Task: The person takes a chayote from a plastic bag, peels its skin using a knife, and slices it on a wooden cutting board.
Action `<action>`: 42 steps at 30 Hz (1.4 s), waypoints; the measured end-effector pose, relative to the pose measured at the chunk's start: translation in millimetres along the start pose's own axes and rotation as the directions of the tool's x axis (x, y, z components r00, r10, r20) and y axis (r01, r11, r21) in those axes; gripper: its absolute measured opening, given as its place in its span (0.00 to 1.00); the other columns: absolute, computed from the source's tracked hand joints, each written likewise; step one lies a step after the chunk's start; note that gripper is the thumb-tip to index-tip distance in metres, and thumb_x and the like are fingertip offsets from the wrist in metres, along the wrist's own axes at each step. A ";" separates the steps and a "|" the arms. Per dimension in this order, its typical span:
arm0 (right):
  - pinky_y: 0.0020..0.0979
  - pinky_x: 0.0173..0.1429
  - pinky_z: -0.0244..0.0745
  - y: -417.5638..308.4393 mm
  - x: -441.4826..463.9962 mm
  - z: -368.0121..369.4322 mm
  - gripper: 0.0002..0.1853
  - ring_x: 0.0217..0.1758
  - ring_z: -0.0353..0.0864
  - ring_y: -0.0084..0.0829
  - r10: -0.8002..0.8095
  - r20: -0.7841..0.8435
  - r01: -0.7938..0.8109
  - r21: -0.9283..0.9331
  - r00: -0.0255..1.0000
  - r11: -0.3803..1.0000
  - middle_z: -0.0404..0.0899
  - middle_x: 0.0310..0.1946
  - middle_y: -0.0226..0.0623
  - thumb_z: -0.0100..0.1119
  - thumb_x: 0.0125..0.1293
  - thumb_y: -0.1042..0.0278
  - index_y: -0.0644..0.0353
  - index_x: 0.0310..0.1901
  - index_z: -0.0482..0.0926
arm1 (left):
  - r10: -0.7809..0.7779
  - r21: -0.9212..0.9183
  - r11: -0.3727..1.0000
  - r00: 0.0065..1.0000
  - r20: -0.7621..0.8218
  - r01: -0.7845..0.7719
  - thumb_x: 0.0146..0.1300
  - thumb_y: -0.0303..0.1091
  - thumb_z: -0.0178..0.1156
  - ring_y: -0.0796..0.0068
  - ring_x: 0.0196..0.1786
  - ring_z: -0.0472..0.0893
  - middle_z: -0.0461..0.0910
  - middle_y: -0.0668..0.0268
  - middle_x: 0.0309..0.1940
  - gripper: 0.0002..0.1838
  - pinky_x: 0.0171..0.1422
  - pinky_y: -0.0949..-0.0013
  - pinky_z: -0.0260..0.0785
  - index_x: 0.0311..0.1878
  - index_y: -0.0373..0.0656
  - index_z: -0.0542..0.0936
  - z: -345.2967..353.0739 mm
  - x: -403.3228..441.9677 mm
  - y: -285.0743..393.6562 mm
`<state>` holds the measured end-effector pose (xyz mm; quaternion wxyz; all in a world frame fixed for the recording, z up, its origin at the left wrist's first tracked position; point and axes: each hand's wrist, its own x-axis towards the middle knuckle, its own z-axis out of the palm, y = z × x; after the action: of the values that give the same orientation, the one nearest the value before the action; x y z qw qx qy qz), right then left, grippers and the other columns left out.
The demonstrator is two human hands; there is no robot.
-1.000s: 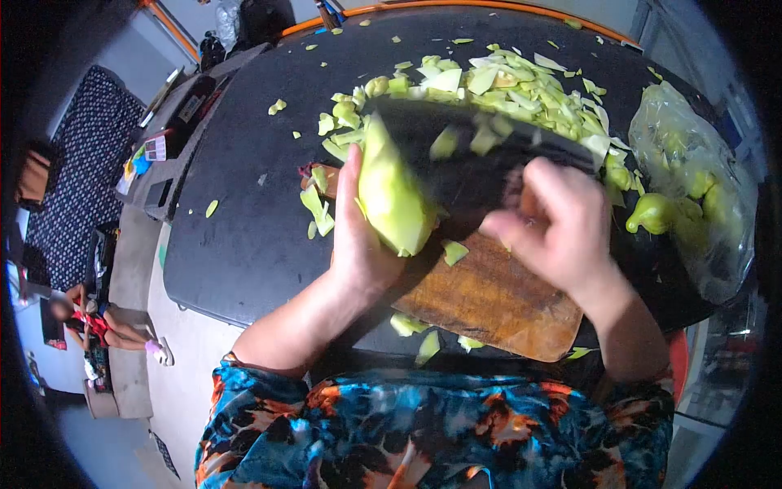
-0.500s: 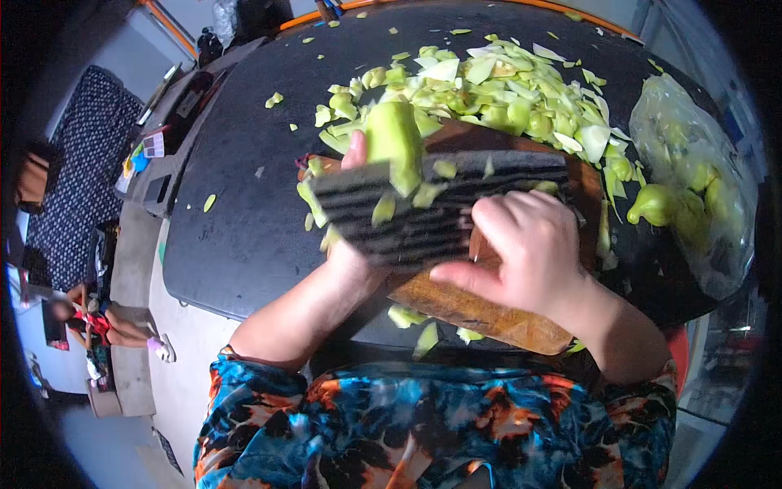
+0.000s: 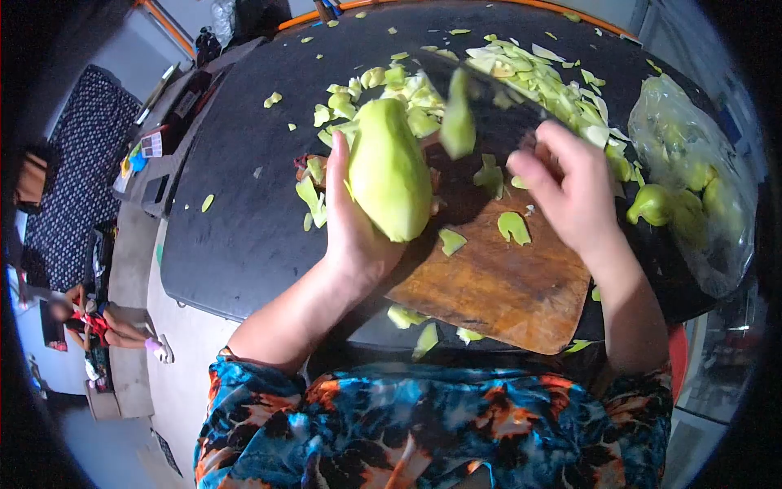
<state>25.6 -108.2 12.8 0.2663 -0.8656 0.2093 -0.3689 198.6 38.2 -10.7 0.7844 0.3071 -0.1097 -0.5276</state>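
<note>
A pale green peeled fruit (image 3: 389, 171) rests upright in my left hand (image 3: 354, 236), whose thumb and fingers wrap round its lower part. My right hand (image 3: 566, 183) is closed round the handle of a broad dark cleaver (image 3: 509, 102), its blade blurred and raised to the upper left. A slice of green peel (image 3: 459, 118) shows against the blade. Below both hands lies a wooden cutting board (image 3: 497, 281) with several cut pieces (image 3: 513, 227) on it. The cleaver's handle is mostly hidden by my fingers.
A pile of green peelings (image 3: 554, 85) spreads behind the board on the black table (image 3: 228, 204). At the right is a clear plastic bag (image 3: 692, 155) with green fruits, one fruit (image 3: 651, 204) at its opening. A person (image 3: 102, 322) sits far left.
The cleaver has swung up and away from the fruit, with my right hand moving up and right. The fruit has tilted in my left hand, and pieces now lie on the uncovered board.
</note>
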 end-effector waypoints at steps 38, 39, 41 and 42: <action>0.38 0.23 0.68 1.8 -1.2 0.2 0.25 0.19 0.77 0.42 -0.078 -0.030 0.069 -0.221 0.997 0.973 0.72 0.14 0.37 0.65 0.59 0.44 0.57 0.23 0.70 | 0.034 0.217 0.975 0.999 0.021 -0.038 0.62 0.67 0.47 0.62 0.31 0.78 0.78 0.60 0.42 0.34 0.24 0.65 0.68 0.56 0.47 0.73 7.7 -5.5 -3.1; 0.37 0.23 0.68 -4.1 -3.1 -0.3 0.25 0.18 0.76 0.42 -0.154 -0.018 0.147 -0.205 0.988 0.968 0.72 0.14 0.37 0.66 0.58 0.43 0.57 0.23 0.70 | 0.008 0.113 0.994 1.000 0.014 -0.010 0.62 0.67 0.47 0.62 0.35 0.78 0.78 0.59 0.44 0.35 0.28 0.62 0.70 0.58 0.47 0.72 6.8 -4.8 -1.6; 0.37 0.23 0.68 -19.6 -10.9 3.3 0.26 0.18 0.74 0.39 -0.320 0.037 0.321 -0.159 0.947 0.934 0.71 0.15 0.34 0.67 0.55 0.41 0.54 0.23 0.68 | -0.046 -0.098 0.994 0.999 -0.002 0.045 0.63 0.67 0.47 0.61 0.41 0.80 0.78 0.57 0.48 0.36 0.38 0.57 0.75 0.61 0.47 0.71 3.8 -5.3 -0.3; 0.35 0.24 0.68 -28.5 -16.9 6.3 0.26 0.18 0.74 0.36 -0.367 0.093 0.376 -0.116 0.926 0.919 0.69 0.16 0.31 0.65 0.56 0.39 0.53 0.23 0.67 | 0.038 -0.144 0.988 0.996 -0.084 -0.050 0.64 0.67 0.45 0.61 0.53 0.78 0.77 0.56 0.54 0.38 0.56 0.51 0.72 0.65 0.46 0.69 12.8 -7.1 -11.3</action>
<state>24.3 -74.8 17.7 0.1409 -0.9174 0.0557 -0.3680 180.7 37.0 -6.4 0.8200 0.2674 -0.0458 -0.5039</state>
